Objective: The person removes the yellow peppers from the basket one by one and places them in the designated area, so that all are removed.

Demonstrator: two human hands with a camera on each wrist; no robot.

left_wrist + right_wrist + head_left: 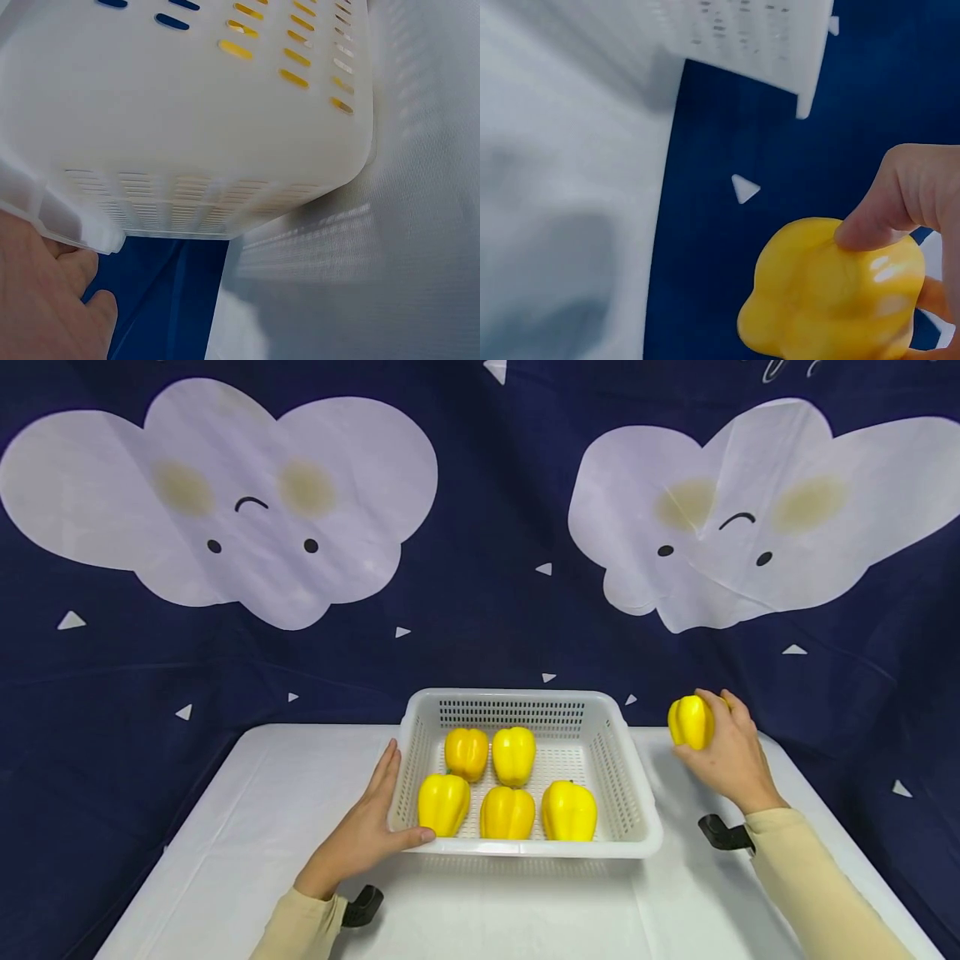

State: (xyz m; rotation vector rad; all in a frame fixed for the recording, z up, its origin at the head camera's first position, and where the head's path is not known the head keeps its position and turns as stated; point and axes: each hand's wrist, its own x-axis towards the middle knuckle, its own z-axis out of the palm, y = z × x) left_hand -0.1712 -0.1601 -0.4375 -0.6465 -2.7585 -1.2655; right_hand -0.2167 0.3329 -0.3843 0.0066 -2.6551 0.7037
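In the head view my right hand (723,752) grips a yellow bell pepper (691,722), raised over the table's right side, beyond the basket's edge. The right wrist view shows the thumb pressed on the glossy pepper (832,292), with fingers behind it. My left hand (367,827) rests at the near left corner of a white plastic basket (525,847), thumb on the front rim and straight fingers along the left side. Several yellow bell peppers (507,812) stand inside, two in the back row and the others in front. From the left wrist, the slotted basket wall (172,112) fills much of the view.
A white-covered table (300,777) carries the basket. Behind it hangs a dark blue cloth (495,543) printed with pale clouds and small triangles. Black wrist mounts (363,906) stick out beside both sleeves.
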